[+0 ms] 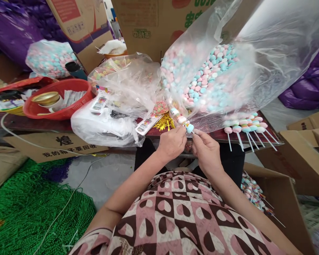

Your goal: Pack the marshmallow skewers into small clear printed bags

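Observation:
My left hand (172, 142) is closed around a marshmallow skewer (181, 119), which slants up and away over the table edge. White, pink and yellowish pieces show along it, with a blue marshmallow (190, 128) at the near end. My right hand (206, 148) pinches at that blue piece, fingertips touching it; any stick there is hidden by the fingers. Beyond both hands lies a large clear bag of pink, blue and white marshmallows (202, 76), its mouth raised. To the right, several marshmallow skewers (246, 128) lie side by side, white sticks pointing toward me.
A red basket (82, 102), a white plastic bag (103, 129) and a bag of gummy candy (114, 69) occupy the left. Gold tinsel ties (164, 122) lie near my left hand. An open cardboard box (279, 191) with wrapped skewers stands at lower right; green strings (42, 212) cover the lower-left floor.

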Motion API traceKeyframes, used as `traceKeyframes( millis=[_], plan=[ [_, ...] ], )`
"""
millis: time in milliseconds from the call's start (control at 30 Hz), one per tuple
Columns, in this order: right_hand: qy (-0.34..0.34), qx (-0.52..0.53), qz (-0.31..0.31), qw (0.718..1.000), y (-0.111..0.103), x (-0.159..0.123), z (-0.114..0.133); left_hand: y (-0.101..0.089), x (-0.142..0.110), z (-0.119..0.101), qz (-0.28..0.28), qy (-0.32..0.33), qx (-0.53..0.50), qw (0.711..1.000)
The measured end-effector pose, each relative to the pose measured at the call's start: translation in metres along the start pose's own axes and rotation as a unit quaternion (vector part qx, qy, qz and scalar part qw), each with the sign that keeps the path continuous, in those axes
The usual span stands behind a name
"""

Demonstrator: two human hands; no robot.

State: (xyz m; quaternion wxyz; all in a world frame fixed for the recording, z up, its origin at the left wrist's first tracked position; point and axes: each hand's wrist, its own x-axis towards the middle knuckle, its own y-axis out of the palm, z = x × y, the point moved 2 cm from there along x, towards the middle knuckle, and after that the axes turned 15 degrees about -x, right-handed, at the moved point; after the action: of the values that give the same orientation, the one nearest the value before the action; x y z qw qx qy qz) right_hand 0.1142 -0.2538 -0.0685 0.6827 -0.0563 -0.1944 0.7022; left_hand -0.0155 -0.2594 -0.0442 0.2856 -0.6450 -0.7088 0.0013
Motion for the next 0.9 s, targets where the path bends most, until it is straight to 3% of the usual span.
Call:
traceKeyframes(
  millis=[100,233,333,433,533,600,667,767,900],
  plan=[
    [0.029,0.029,-0.011,0.999,0.005,0.0,0.003,-0.001,-0.001,0.0,-0.046,-0.013,-0.067,0.997],
    [-0.037,-0.06,-0.06,0.996,0.0,0.005,0.0,-0.002,0.002,0.003,-0.065,-0.095,-0.238,0.964],
    [-0.054,-0.105,-0.074,0.99,-0.007,0.007,-0.008,-0.002,0.005,0.009,-0.083,-0.193,-0.441,0.873],
    [-0.091,-0.17,-0.074,0.979,-0.01,0.004,-0.01,0.003,0.012,0.014,-0.101,-0.234,-0.57,0.781],
    [-0.102,-0.204,-0.005,0.974,-0.009,0.003,-0.004,0.009,0.021,0.017,-0.109,-0.241,-0.608,0.749],
    [-0.077,-0.171,0.078,0.979,-0.012,0.005,0.001,0.012,0.026,0.021,-0.11,-0.265,-0.627,0.725],
    [-0.036,-0.118,0.112,0.986,-0.019,0.01,0.003,0.014,0.029,0.026,-0.102,-0.3,-0.647,0.694],
    [-0.011,-0.085,0.054,0.995,-0.028,0.022,0.002,0.016,0.03,0.03,-0.081,-0.334,-0.671,0.657],
    [-0.099,-0.134,0.02,0.986,-0.02,0.034,-0.003,0.022,0.03,0.033,-0.065,-0.34,-0.698,0.627]
  ],
)
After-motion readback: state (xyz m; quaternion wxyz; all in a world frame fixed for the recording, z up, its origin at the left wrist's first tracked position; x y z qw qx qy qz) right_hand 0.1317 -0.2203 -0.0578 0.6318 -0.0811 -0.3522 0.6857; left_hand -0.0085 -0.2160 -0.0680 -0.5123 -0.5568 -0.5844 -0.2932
